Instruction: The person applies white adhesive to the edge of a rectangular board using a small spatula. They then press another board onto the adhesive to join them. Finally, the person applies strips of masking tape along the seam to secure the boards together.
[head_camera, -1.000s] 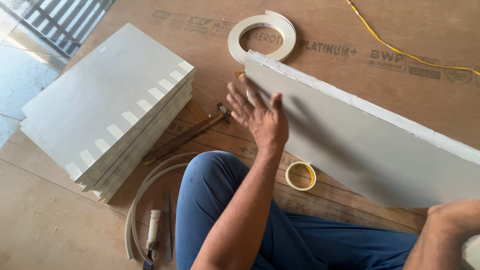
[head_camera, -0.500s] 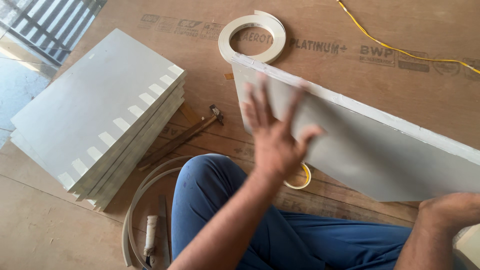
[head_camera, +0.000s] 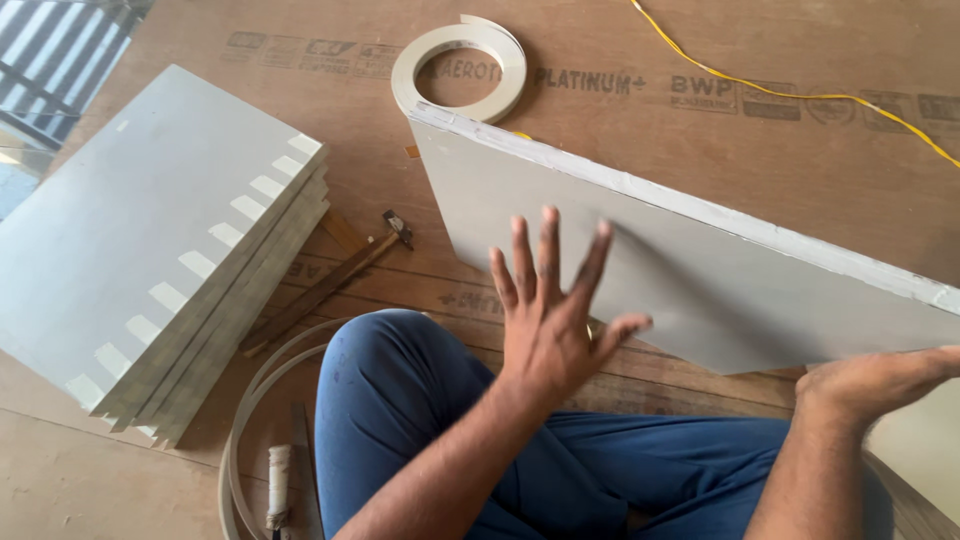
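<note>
A grey laminated board (head_camera: 700, 260) stands tilted on its long edge across the centre and right of the frame, its pale raw top edge running from upper centre down to the right border. The left hand (head_camera: 550, 310) is raised in front of the board's face at mid-frame, palm toward it, fingers spread wide and gripping nothing; whether the palm touches the surface cannot be told. The right hand (head_camera: 875, 380) sits at the lower right, laid flat and open against the board's lower edge, fingers pointing right, steadying rather than clutching it. Blue-trousered legs (head_camera: 450, 420) fill the bottom centre. At the left lies a stack of similar grey panels (head_camera: 150, 250) with notched edges. A coil of pale edge banding (head_camera: 460, 68) rests at the top centre, just behind the board's corner. A hammer (head_camera: 330, 280) lies between stack and legs, and a yellow cord (head_camera: 780, 92) crosses the upper right of the plywood floor (head_camera: 620, 40).
</note>
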